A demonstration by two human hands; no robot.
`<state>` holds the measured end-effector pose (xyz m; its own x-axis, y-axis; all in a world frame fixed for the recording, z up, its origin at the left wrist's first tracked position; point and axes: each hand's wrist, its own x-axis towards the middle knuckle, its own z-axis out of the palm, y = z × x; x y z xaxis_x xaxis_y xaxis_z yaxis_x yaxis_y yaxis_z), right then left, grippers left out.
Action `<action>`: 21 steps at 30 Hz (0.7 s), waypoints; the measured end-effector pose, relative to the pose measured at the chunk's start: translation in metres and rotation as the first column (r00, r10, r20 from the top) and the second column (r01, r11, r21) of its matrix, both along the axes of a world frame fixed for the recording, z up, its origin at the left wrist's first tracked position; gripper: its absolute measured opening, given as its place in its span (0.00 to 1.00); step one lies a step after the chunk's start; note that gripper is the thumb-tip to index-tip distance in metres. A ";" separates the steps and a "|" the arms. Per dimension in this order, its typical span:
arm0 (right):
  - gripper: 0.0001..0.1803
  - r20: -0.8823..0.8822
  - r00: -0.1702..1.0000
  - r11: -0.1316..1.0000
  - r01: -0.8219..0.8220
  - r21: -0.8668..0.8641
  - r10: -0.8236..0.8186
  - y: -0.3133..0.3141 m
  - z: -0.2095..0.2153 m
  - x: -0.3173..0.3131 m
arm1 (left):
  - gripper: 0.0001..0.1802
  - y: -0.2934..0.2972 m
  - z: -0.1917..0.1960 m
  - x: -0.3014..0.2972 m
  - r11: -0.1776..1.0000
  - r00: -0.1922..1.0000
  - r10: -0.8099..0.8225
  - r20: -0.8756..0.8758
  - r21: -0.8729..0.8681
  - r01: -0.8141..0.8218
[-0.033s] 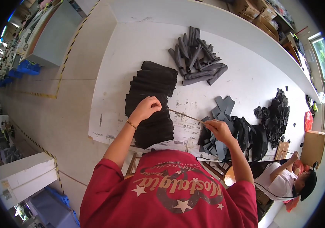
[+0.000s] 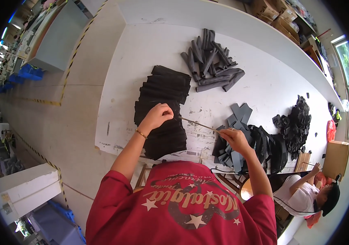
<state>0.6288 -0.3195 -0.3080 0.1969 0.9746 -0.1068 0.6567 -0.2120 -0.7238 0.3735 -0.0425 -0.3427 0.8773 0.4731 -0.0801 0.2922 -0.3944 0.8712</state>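
Overhead, two hands, left hand and right hand, each grip closed on one thin stick (four heaps around).

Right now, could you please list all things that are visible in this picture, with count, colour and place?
table: one, white, long, in the middle of the view
flat black pieces: one stack, black, under the left hand
grey strips: one loose pile, dark grey, far part of the table
grey cut pieces: one small pile, grey, beyond the right hand
crumpled black pieces: one heap, black, right end of the table
thin stick: one, light brown, between both hands
cardboard boxes: several, brown, behind the table
co-worker: one, white top, lower right
left hand: pinches one end of the stick
right hand: at the other end of the stick
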 end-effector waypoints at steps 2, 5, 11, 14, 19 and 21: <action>0.09 0.033 0.999 0.999 -0.034 0.014 0.033 0.006 0.002 -0.001 | 0.05 0.000 0.001 -0.001 0.999 1.000 -0.007 0.010 0.032 0.007; 0.09 0.070 0.996 0.998 -0.046 -0.030 0.048 0.012 0.009 -0.001 | 0.06 0.001 0.002 -0.003 0.999 0.999 -0.022 0.031 0.044 0.021; 0.09 0.075 0.995 0.997 -0.060 -0.039 0.063 0.014 0.011 0.001 | 0.06 0.002 0.003 -0.004 0.999 1.000 -0.005 0.019 0.032 0.004; 0.09 0.080 0.994 0.997 -0.070 -0.041 0.073 0.016 0.012 0.001 | 0.06 0.001 0.005 -0.004 0.999 1.000 -0.010 0.014 0.030 0.009; 0.10 0.091 0.992 0.993 -0.076 -0.086 0.084 0.018 0.012 0.005 | 0.05 -0.002 0.007 -0.004 0.999 1.000 -0.023 0.017 -0.029 0.023; 0.10 0.090 0.993 0.993 -0.074 -0.094 0.082 0.020 0.015 0.004 | 0.05 -0.001 0.002 -0.006 1.000 1.000 -0.003 0.009 -0.002 0.003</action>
<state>0.6333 -0.2991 -0.2932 0.1339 0.9746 -0.1796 0.7377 -0.2190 -0.6386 0.3680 -0.0438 -0.3405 0.8794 0.4705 -0.0730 0.2831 -0.3934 0.8747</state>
